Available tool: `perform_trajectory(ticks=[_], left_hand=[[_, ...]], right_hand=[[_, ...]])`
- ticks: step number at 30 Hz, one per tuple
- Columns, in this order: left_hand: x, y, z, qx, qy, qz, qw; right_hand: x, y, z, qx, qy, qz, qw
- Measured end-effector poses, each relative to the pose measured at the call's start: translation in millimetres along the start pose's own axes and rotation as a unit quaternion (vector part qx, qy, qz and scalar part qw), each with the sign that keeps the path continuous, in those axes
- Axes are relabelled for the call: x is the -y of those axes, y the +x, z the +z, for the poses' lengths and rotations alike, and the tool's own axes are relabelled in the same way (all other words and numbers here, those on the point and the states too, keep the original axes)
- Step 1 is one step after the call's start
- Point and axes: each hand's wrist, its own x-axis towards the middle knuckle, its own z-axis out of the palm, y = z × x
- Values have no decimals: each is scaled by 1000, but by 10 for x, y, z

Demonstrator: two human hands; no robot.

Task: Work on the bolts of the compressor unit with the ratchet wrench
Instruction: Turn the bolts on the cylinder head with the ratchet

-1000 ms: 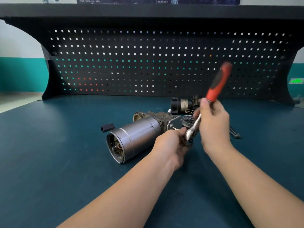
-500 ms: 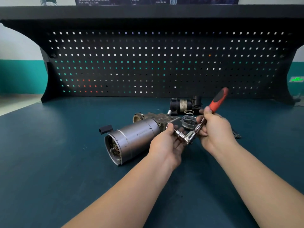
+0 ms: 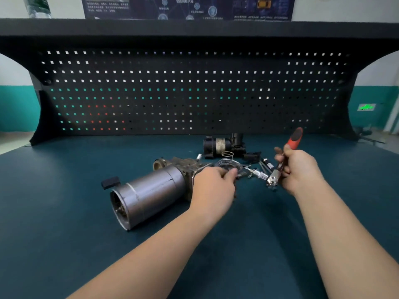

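Grey metal compressor unit (image 3: 151, 190), red-and-black-handled ratchet wrench (image 3: 294, 137), dark teal benchtop (image 3: 64, 212), black pegboard (image 3: 194, 93) dotted with square holes

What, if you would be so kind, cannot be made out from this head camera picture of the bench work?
- The bolts on the compressor unit: hidden in the head view behind the left hand.
- Whether the wrench socket sits on a bolt: too small and blurred.
- Small loose parts behind the wrench: too small to tell apart, partly covered by the right hand.
- The bottle on the shelf: cut off by the top edge.
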Motion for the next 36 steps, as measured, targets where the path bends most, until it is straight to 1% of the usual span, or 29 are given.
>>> perform_trajectory(ticks=[1,2,3,5,7,11,12,13,15,16,17,18,19,20,21,22,23,24,25,26,27,29,30,32,34,36], left_hand=[[9,69,63,22,155,41,987],[4,145,146,46,281,70,956],[-6,224,244,72,364,86,925],[-28,376,451,126,450,94,879],[-31,521,609,161,511,104,838],[2,732,717,212,582,104,778],[10,759,714,220,591,98,770],[13,764,700,224,593,90,768],[-5,715,639,215,576,70,785],[-20,649,588,197,566,73,797],[-37,562,519,163,556,94,810],[-51,458,426,108,548,133,819],[-61,351,307,36,540,183,821],[-71,242,161,-35,544,221,809],[-68,154,-1,-95,556,236,791],[-51,80,-178,-140,569,228,777],[-27,18,-364,-164,579,193,775],[8,-35,-543,-166,587,137,780],[48,-84,-707,-152,600,78,782],[90,-126,-843,-131,622,32,771],[128,-160,-948,-107,651,9,752],[195,-189,-1068,-73,691,20,718],[218,-181,-1093,-64,697,32,713],[225,-152,-1109,-51,694,40,717],[235,-130,-1144,-43,681,53,729],[278,-114,-1218,-35,669,77,738]], right_hand=[[2,30,-36,-36,33,-4,999],[-2,70,-66,-70,62,-7,996],[-4,103,-89,-99,78,-9,992],[-16,164,-125,-130,90,0,987],[-24,211,-152,-138,110,5,984],[-28,236,-158,-147,148,24,978],[-23,233,-152,-147,150,29,977],[-20,226,-143,-146,150,31,977],[-18,203,-121,-146,147,35,978],[-19,187,-107,-145,146,34,978],[-19,167,-94,-142,146,28,979],[-23,155,-80,-138,146,20,979],[-27,135,-68,-133,142,14,981],[-36,117,-57,-127,131,9,983],[-51,98,-44,-118,113,7,986],[-80,85,-29,-108,87,4,990],[-115,72,-10,-97,55,0,994],[-156,67,17,-87,21,-7,996],[-195,57,51,-76,-12,-18,997],[-237,50,83,-66,-44,-34,996],[-278,35,121,-54,-74,-52,994],[-358,10,174,-43,-131,-90,986],[-397,8,189,-46,-156,-101,981],[-441,6,182,-63,-182,-98,976],[-435,32,149,-92,-169,-44,980],[-396,71,94,-118,-141,34,982]])
